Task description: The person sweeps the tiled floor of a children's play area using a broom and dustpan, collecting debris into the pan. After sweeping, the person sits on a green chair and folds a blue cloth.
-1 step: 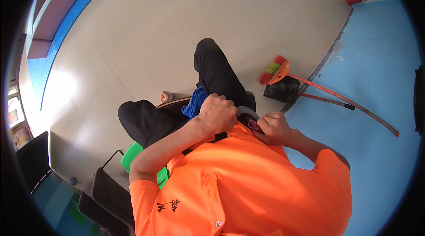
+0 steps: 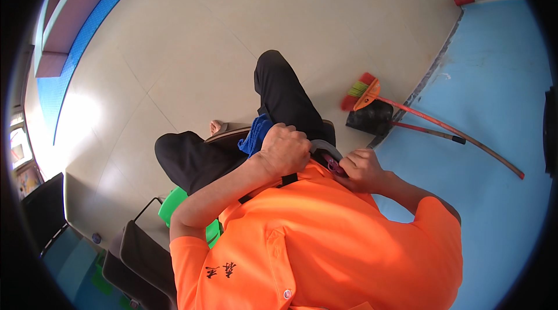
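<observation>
I sit in an orange shirt (image 2: 325, 246) and black trousers (image 2: 279, 89). My left hand (image 2: 285, 150) is a closed fist at my chest, gripping a grey curved strap (image 2: 326, 148), with a black strap (image 2: 288, 180) just below it. A blue cloth (image 2: 256, 133) lies on my lap, touching that fist. My right hand (image 2: 363, 170) is close beside it, fingers pinched on a small pink-purple piece (image 2: 334, 165) at the end of the grey strap. What the strap belongs to is hidden by my hands.
An orange broom (image 2: 366, 92) and a black dustpan (image 2: 372, 118) lie on the floor to the right, long handles over the blue flooring (image 2: 494, 77). A green seat (image 2: 174, 205) and dark chairs (image 2: 136, 252) stand lower left. A red cylinder (image 2: 465, 0) lies far right.
</observation>
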Available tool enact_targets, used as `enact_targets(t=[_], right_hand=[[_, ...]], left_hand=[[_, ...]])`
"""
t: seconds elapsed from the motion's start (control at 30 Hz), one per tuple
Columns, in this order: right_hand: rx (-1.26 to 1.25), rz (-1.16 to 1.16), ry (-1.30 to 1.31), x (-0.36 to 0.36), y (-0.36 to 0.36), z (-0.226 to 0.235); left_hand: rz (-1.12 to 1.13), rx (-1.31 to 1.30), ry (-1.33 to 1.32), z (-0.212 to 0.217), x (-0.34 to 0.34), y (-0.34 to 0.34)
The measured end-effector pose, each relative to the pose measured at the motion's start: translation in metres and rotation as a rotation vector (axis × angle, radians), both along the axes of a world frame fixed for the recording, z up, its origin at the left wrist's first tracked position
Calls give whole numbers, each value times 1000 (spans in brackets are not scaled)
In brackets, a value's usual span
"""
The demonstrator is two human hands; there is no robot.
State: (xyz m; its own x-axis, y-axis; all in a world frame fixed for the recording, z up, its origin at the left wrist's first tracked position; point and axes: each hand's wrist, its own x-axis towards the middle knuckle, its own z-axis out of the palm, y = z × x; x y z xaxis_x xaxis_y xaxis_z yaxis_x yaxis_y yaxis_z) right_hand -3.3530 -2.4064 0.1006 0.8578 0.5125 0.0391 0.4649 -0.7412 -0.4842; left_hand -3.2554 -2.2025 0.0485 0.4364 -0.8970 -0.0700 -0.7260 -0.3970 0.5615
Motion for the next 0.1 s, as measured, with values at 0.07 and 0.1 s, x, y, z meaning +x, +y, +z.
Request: enact_targets(t=[0.07, 0.1], right_hand=[[23, 27, 7, -6, -6, 4], [38, 40, 8, -9, -9, 5]], left_hand=[[2, -2, -1, 1, -1, 0], [1, 0, -5, 1, 0, -1]])
